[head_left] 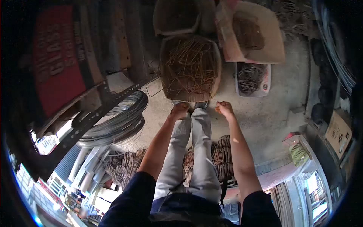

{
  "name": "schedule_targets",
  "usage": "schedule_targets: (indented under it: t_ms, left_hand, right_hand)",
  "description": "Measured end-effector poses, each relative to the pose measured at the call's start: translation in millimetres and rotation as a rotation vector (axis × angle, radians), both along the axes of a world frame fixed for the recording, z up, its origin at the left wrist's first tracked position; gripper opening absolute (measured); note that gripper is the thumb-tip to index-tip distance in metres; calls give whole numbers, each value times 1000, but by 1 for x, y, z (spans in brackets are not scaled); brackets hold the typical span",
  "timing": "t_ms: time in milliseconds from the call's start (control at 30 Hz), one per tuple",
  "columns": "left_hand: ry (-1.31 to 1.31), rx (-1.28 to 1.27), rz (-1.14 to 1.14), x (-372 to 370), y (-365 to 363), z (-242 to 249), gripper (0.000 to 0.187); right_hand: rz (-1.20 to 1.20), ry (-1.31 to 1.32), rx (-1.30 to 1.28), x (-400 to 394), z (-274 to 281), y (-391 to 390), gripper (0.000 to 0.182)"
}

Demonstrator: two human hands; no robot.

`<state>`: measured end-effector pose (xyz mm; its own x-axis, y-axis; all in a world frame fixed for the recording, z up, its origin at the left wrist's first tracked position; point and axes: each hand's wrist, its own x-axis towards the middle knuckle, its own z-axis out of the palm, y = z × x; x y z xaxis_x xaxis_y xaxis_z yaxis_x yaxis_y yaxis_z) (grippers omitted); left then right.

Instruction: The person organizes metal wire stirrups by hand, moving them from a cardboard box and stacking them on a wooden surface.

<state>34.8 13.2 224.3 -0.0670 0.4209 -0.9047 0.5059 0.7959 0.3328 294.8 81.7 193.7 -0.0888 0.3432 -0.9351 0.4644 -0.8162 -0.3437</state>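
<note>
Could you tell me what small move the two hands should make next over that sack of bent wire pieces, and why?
Probably lower both hands into the sack of wire pieces and take a bunch. The left hand and right hand are both closed into fists at the sack's near edge, apparently above the knees, and neither shows any wire in its grip; the sack stands open and full right in front of them.

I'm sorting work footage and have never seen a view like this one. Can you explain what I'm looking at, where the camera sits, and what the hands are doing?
One camera, worn on a person's head, looks down with a fisheye lens, so the edges curve. You see their own legs and two bare arms. The left hand and right hand are both closed into fists near the edge of a sack of bent wire pieces; what they grip is too small to tell. On the concrete floor lie a wire coil, stacked wire bundles and a smaller bag of wire.
</note>
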Motion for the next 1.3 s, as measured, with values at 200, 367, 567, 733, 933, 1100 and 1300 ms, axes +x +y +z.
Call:
schedule_targets:
  t_ms: [200,367,567,733,933,1100,1300]
  left_hand:
    - [6,349,-79,-21,28,-108,30]
    - [59,365,-23,-36,62,-175,31]
    - [496,727,-79,-25,64,-242,48]
    - [249,690,656,-5,59,-295,44]
    - [231,722,331,-23,78,-225,17]
    - [241,952,269,-27,71,-184,15]
    - [269,958,217,-26,62,-135,15]
  right_hand:
    - [82,-21,94,-41,-89,49,22]
    - [300,-106,494,-75,-193,89,21]
    - [440,-335,1044,-137,-162,186,58]
    - [578,-278,1012,-140,-186,215,64]
    - [489,-106,630,-104,-188,225,64]
    - [591,64,1089,-106,-132,181,58]
    - [784,-82,1386,-118,-91,159,36]
